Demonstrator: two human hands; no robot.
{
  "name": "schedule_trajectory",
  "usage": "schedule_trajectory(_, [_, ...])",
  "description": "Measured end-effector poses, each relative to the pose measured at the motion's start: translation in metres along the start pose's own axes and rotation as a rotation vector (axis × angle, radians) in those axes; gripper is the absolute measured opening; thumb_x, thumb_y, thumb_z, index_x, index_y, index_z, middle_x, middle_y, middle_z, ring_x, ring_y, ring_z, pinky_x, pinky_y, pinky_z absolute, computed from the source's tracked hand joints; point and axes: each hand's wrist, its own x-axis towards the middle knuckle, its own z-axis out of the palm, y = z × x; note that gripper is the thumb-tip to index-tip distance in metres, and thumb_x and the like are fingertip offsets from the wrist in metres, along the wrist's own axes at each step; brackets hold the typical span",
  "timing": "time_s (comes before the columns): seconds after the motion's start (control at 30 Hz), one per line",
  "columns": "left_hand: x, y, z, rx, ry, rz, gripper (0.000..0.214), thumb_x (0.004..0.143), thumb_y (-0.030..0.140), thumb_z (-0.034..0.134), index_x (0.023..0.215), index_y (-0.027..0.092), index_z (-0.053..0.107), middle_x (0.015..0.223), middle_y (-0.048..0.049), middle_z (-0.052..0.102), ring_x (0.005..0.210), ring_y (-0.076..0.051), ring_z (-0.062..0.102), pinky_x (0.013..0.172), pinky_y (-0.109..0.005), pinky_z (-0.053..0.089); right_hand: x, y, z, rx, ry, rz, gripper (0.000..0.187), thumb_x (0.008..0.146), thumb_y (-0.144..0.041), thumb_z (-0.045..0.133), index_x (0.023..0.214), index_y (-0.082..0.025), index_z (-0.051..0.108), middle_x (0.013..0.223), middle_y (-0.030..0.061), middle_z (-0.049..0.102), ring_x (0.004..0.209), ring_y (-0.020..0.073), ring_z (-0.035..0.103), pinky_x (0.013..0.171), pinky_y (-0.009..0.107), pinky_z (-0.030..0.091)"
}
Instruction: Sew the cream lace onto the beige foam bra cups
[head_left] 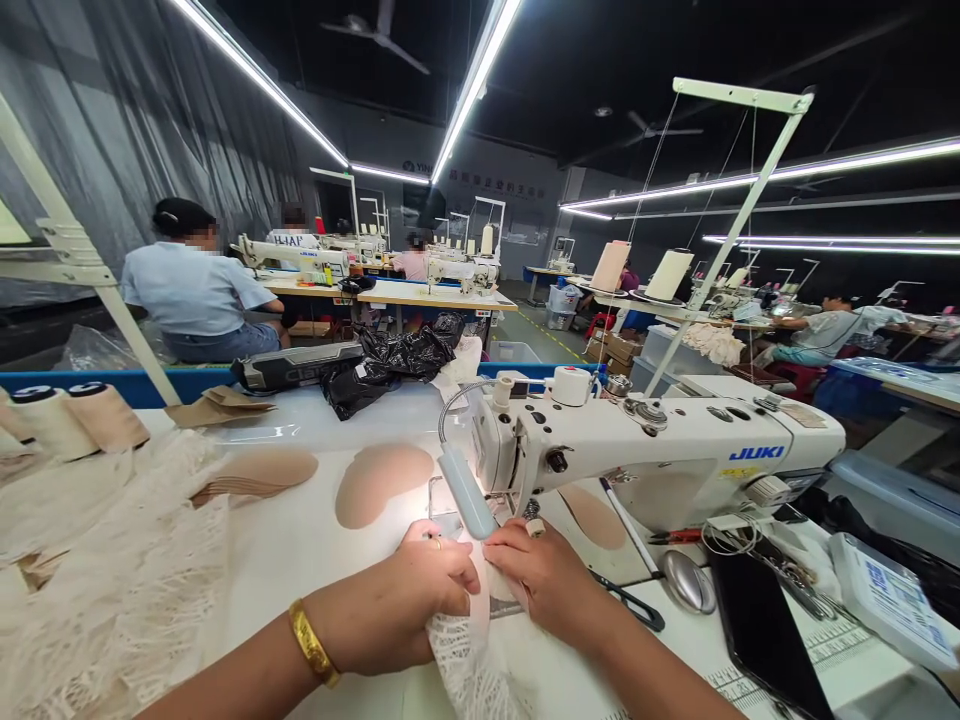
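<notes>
The person's left hand (409, 600) is curling nearly closed, its thumb and fingers gripping a pale lace strip (465, 655) that is hanging down toward the near edge of the table. The right hand (547, 580) is bending its fingers together and pinching the same pale fabric just beside the left, a light band (535, 527) circling one finger. A gold bracelet (313, 642) is circling the left wrist. Right above the fingertips, a grey lamp (466, 492) is leaning on its bendy neck and partly hiding the needle area of the white sewing machine (667, 440). Beyond the left hand, a beige rounded piece (382, 484) is lying flat, and a stack of beige pieces (259, 473) is resting farther left, near a heap of cream lace (127, 580). A similar beige panel (598, 518) is lying beneath the machine's arm. Right of the right hand, a silver oval object (688, 582) and a black phone (765, 630) are lying on the table. Farther off, a co-worker in a light-blue shirt (191, 290) is sitting with their back to the camera.
</notes>
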Motion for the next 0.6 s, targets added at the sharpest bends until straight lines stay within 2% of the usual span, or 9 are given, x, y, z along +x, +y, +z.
schedule_trajectory(0.2, [-0.001, 0.002, -0.002, -0.004, -0.012, -0.003, 0.019, 0.087, 0.017, 0.066, 0.069, 0.020, 0.060, 0.111, -0.0055, 0.076, 0.098, -0.026, 0.069, 0.106, -0.044, 0.030, -0.001, -0.002, -0.003, 0.019, -0.012, -0.003, 0.038, 0.092, 0.002, 0.058, 0.116, -0.024, 0.071, 0.111, 0.0020, 0.079, 0.092, 0.0219, 0.064, 0.083, 0.034, 0.048])
schedule_trajectory(0.33, [-0.002, -0.001, -0.003, -0.011, 0.031, 0.010, 0.018, 0.085, 0.016, 0.065, 0.068, 0.022, 0.063, 0.110, -0.0058, 0.077, 0.096, -0.026, 0.068, 0.107, -0.044, 0.033, -0.002, -0.002, -0.004, 0.021, -0.015, -0.001, 0.038, 0.092, 0.001, 0.058, 0.116, -0.024, 0.071, 0.114, 0.0021, 0.079, 0.096, 0.0237, 0.065, 0.083, 0.035, 0.048])
schedule_trajectory(0.43, [-0.001, -0.007, -0.004, -0.008, 0.043, -0.001, 0.018, 0.084, 0.015, 0.064, 0.068, 0.022, 0.062, 0.112, -0.0059, 0.078, 0.092, -0.024, 0.068, 0.106, -0.044, 0.033, -0.003, -0.001, -0.005, 0.017, -0.034, 0.021, 0.049, 0.082, 0.007, 0.059, 0.118, -0.025, 0.070, 0.118, 0.0013, 0.079, 0.105, 0.0259, 0.066, 0.085, 0.035, 0.048])
schedule_trajectory(0.5, [0.001, -0.011, -0.005, -0.006, 0.027, -0.025, 0.017, 0.085, 0.015, 0.065, 0.070, 0.022, 0.062, 0.115, -0.0062, 0.077, 0.096, -0.026, 0.068, 0.106, -0.045, 0.032, -0.003, 0.000, -0.005, 0.015, -0.039, 0.032, 0.055, 0.077, 0.009, 0.057, 0.119, -0.026, 0.069, 0.119, 0.0009, 0.079, 0.108, 0.0265, 0.065, 0.087, 0.036, 0.048])
schedule_trajectory(0.6, [0.003, -0.015, -0.008, -0.006, 0.026, -0.046, 0.017, 0.086, 0.013, 0.064, 0.071, 0.021, 0.061, 0.117, -0.0058, 0.077, 0.105, -0.028, 0.068, 0.107, -0.045, 0.029, -0.004, 0.000, -0.005, 0.024, -0.022, 0.028, 0.052, 0.081, 0.008, 0.054, 0.117, -0.026, 0.069, 0.116, 0.0021, 0.079, 0.105, 0.0255, 0.066, 0.087, 0.036, 0.048])
